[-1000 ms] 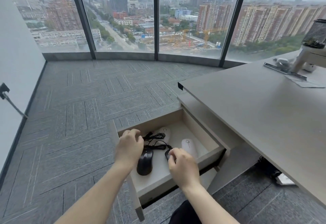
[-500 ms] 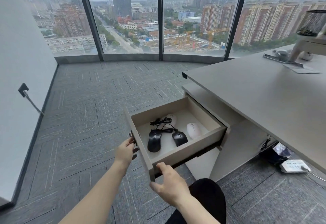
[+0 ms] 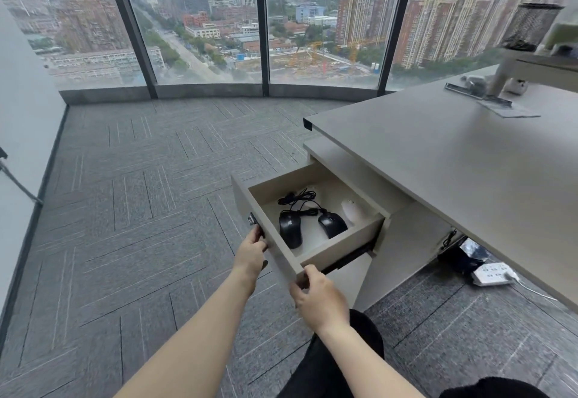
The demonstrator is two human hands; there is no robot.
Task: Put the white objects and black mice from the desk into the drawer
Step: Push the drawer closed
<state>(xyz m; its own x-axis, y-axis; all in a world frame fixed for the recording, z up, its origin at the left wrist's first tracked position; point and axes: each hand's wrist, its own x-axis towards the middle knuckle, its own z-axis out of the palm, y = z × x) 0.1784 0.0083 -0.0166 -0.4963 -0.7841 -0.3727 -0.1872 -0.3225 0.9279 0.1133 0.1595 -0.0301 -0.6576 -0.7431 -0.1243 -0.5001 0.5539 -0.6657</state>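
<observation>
A: Hands? 
B: Left hand (image 3: 250, 250) grips drawer (image 3: 341, 249) front by the lock; right hand (image 3: 317, 296) pinches its near corner.
A: Contents? 
B: Two black mice (image 3: 290, 228) w/ cables, white mouse (image 3: 350, 211) at right wall. Worktop (image 3: 438, 159) near edge bare, prob. just closing left.

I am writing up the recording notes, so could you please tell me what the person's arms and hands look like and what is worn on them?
Both arms are bare from the frame's lower edge to the fingers: no sleeves show. The left hand and right hand wear no gloves, and no watch, ring or bracelet is visible. Nails look short and unpainted. Dark clothing shows only lower down, over the legs.
</observation>
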